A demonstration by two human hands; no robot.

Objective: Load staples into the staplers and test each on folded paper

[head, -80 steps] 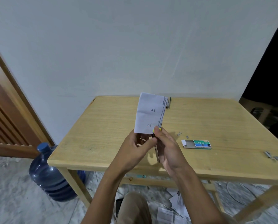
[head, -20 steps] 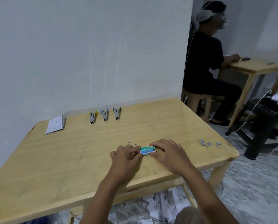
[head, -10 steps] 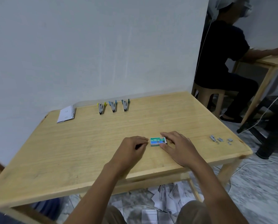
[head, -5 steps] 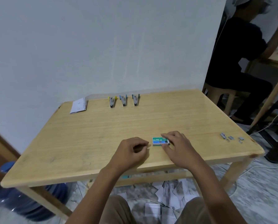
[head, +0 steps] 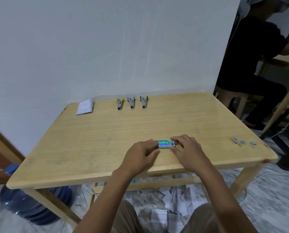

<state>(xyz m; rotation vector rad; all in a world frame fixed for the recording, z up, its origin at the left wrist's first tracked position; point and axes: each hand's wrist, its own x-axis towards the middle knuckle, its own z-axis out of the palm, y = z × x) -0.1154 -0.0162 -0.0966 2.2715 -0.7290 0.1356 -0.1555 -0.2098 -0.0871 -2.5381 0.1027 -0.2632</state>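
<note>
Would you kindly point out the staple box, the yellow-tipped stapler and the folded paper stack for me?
staple box [head: 166, 144], head view, middle of its printed lid.
yellow-tipped stapler [head: 119, 104], head view, its grey body.
folded paper stack [head: 85, 107], head view, centre of the top sheet.

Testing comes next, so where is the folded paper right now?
In the head view, the folded paper lies at the far left corner of the table, near the wall, to the left of the yellow-ended stapler in the row of three.

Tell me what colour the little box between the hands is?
The box is green with a blue band, clearest in the head view.
</note>
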